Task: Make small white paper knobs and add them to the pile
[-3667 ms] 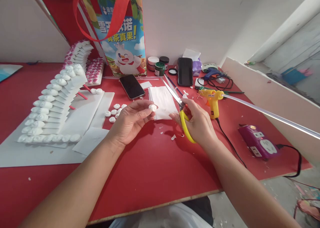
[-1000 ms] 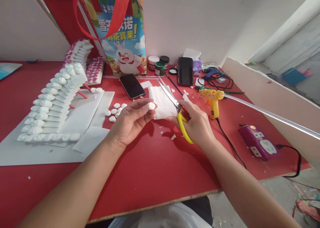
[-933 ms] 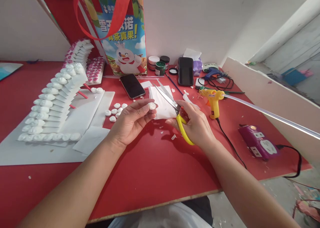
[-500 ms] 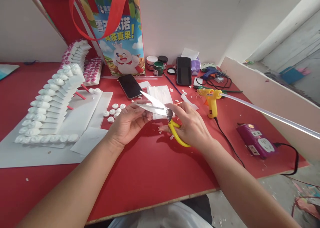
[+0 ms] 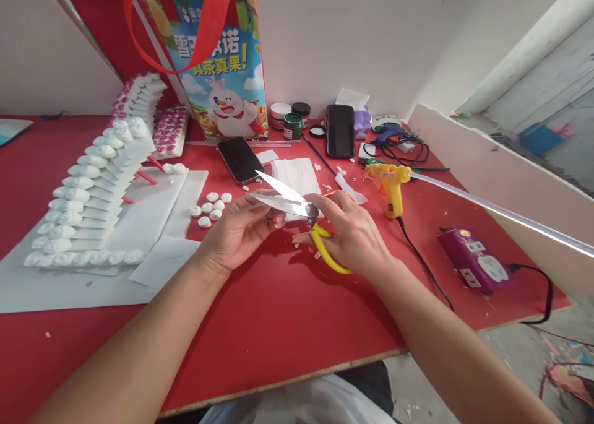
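My right hand [image 5: 352,235] grips yellow-handled scissors [image 5: 297,216], their blades spread apart and pointing left over my left hand's fingertips. My left hand [image 5: 239,226] is closed in a pinch under the blades; the small white foam piece it held earlier is hidden by the blades now. A white sheet [image 5: 297,173] lies just behind both hands. Several small white foam buttons [image 5: 208,204] lie on the red table [image 5: 278,312] to the left of my left hand.
A white stepped foam model [image 5: 88,189] stands at left on white sheets. Behind: a colourful bag [image 5: 218,59], two phones [image 5: 240,159], paint jars [image 5: 292,125]. At right: a yellow glue gun [image 5: 392,186], a purple power strip [image 5: 473,263] with cord, a long clear rod [image 5: 501,212].
The scissors swung left from pointing away to lying across my left fingertips, and their blades spread apart. The white foam piece seen in my left fingers is now covered.
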Tool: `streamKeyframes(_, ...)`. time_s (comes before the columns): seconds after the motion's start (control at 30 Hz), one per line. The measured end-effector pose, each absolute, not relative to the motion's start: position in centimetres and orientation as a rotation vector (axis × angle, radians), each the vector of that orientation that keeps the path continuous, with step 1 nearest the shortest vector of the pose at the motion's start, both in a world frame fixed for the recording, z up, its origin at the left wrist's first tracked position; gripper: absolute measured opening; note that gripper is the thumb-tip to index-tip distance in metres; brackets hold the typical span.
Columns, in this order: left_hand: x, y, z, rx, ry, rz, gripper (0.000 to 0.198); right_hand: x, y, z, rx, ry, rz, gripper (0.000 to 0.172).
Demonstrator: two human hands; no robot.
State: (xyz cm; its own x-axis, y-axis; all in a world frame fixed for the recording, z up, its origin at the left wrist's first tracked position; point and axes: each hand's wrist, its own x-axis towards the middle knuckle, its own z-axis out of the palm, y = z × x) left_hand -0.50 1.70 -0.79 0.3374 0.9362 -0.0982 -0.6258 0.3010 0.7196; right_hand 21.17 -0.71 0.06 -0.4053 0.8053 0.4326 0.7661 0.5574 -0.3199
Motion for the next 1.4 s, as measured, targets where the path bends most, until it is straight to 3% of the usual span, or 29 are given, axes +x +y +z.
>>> streamKeyframes(0.43,-0.4,1.6,-0.7,0.660,0.575,1.093,0.013,21.3,-1.0,0.1,-1.298,-2.278,0.003,0.056)
streamKeyframes(0.83,-0.6,1.6,-0.4,0.641,0.615,1.113,0.023,21.7,-0.3,0.0,-1.517,-1.851,0.079,0.058)
streamKeyframes(1.4,-0.5,1.7,-0.9,0.627,0.678,1.186,0.030,21.1,-1.0,0.7,-1.404,-2.034,0.175,0.066)
